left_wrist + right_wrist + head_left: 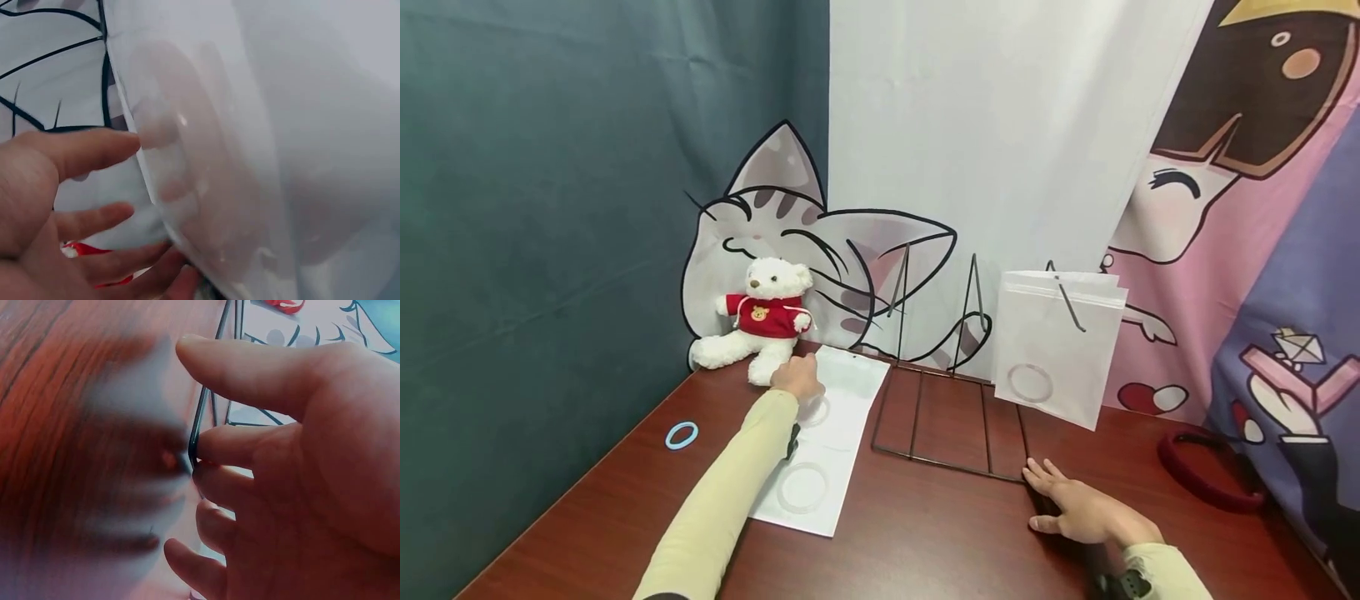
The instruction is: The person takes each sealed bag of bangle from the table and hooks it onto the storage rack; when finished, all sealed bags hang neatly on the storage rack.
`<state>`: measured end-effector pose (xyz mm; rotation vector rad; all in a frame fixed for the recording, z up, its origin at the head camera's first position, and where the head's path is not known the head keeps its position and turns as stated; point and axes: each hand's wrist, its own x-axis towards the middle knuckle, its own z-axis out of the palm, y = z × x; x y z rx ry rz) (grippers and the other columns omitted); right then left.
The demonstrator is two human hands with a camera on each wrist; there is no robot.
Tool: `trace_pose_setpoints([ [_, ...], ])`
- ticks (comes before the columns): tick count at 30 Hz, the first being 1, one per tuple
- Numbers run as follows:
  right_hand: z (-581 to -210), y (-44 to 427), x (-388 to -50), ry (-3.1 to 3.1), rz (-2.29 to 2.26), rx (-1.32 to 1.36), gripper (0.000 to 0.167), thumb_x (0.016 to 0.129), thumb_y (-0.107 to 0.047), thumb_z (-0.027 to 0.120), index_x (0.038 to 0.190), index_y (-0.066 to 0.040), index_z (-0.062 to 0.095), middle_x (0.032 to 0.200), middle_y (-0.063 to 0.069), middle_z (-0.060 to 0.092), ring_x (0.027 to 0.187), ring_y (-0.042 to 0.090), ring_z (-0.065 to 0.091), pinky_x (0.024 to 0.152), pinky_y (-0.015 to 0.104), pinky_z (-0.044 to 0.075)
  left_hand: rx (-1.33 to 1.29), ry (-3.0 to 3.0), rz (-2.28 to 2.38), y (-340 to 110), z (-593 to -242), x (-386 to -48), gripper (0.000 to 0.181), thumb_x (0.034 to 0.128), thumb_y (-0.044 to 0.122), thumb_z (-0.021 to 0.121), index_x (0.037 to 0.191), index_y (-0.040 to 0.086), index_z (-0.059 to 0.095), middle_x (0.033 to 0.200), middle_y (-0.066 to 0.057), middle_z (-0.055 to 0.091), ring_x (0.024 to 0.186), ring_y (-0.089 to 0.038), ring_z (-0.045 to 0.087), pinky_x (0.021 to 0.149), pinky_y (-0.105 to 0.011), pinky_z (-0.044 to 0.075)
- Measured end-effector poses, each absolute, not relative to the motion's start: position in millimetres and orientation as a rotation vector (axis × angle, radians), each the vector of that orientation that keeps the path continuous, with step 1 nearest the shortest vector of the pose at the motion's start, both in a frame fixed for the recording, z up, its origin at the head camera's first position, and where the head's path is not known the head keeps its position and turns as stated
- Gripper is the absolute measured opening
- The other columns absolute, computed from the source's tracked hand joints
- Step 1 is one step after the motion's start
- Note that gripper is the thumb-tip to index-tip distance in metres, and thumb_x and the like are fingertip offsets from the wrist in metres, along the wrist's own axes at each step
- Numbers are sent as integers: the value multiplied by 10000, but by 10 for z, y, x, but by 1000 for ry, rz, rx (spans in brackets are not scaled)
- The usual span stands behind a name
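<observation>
My left hand (797, 379) is over the far left part of a long, glossy white sheet or flat packet (842, 500) marked with faint ring shapes. In the left wrist view, the thumb (103, 147) meets the packet's edge, and the other fingers lie loosely spread along it. My right hand (1082, 507), its fingers slightly bent, touches the front right corner of a black wire rack (951, 464). A white folded packet (1060, 358) with a ring shape hangs on the rack's right-hand prong. Two other prongs stand bare.
A white teddy bear (767, 312) in a red top sits against the backdrop, its foot beside my left hand. To the left lies a blue ring (681, 435). A dark red headband (1210, 479) is at the right. Patterned curtains (985, 125) border the brown table (902, 550).
</observation>
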<state>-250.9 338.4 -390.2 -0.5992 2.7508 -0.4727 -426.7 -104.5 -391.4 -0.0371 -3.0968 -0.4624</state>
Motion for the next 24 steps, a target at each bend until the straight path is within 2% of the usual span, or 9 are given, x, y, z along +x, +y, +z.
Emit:
trace_pose_setpoints([
  [5, -3929, 3386, -2498, 2761, -463, -631, 810, 866, -358, 756, 1476, 64, 432, 1574, 317, 336, 1448, 608, 202, 1078, 744, 292, -11, -3021, -511, -1035, -3944, -4276, 313, 835, 176, 732, 1112, 52, 656, 1124, -223, 703, 1043, -457, 658, 820, -570, 555],
  [9, -3914, 3406, -2493, 2772, -463, -621, 803, 862, -354, 759, 1475, 55, 440, 1579, 309, 335, 1452, 602, 203, 1080, 744, 291, -83, -2978, -679, -1064, -3891, -4286, 210, 849, 86, 684, 1050, 113, 735, 1118, -157, 726, 994, -365, 679, 814, -506, 554],
  [13, -3911, 3409, -2490, 2756, -496, -610, 783, 863, -314, 761, 1472, 61, 441, 1583, 312, 326, 1459, 602, 191, 1086, 752, 273, -177, -2957, -1035, -1158, -3857, -4292, 385, 813, -42, 581, 1128, 106, 744, 1101, -158, 650, 878, -255, 574, 680, -323, 485],
  [16, -3917, 3410, -2492, 2746, -498, -621, 777, 868, -314, 756, 1469, 65, 442, 1579, 320, 325, 1451, 612, 198, 1080, 756, 277, -245, -2950, -1303, -1211, -3831, -4256, 551, 776, -110, 522, 1275, 61, 681, 1039, -168, 546, 822, -220, 468, 595, -236, 398],
  [18, -3915, 3416, -2488, 2744, -497, -618, 778, 871, -329, 751, 1470, 60, 444, 1578, 319, 330, 1450, 610, 206, 1076, 754, 283, -289, -2958, -1402, -1220, -3804, -4211, 622, 769, -130, 518, 1359, 37, 619, 1124, -179, 569, 855, -224, 473, 547, -232, 387],
  [20, -3913, 3423, -2487, 2747, -501, -608, 778, 872, -338, 748, 1471, 55, 446, 1578, 317, 331, 1450, 607, 211, 1077, 753, 285, -354, -2962, -1458, -1225, -3761, -4165, 680, 754, -143, 518, 1417, 4, 553, 1267, -219, 591, 978, -254, 480, 565, -234, 385],
  [23, -3905, 3422, -2488, 2755, -514, -600, 781, 871, -350, 745, 1473, 50, 447, 1578, 316, 332, 1453, 602, 213, 1083, 749, 282, -429, -2963, -1463, -1235, -3665, -4078, 728, 739, -149, 526, 1453, -6, 504, 1515, -198, 489, 1160, -295, 435, 573, -248, 377],
  [24, -3906, 3419, -2488, 2758, -512, -609, 782, 870, -349, 746, 1470, 54, 448, 1573, 323, 335, 1447, 608, 218, 1079, 749, 286, -451, -2965, -1446, -1243, -3628, -4043, 738, 740, -148, 527, 1462, -4, 492, 1541, -199, 463, 1183, -308, 429, 580, -249, 383],
])
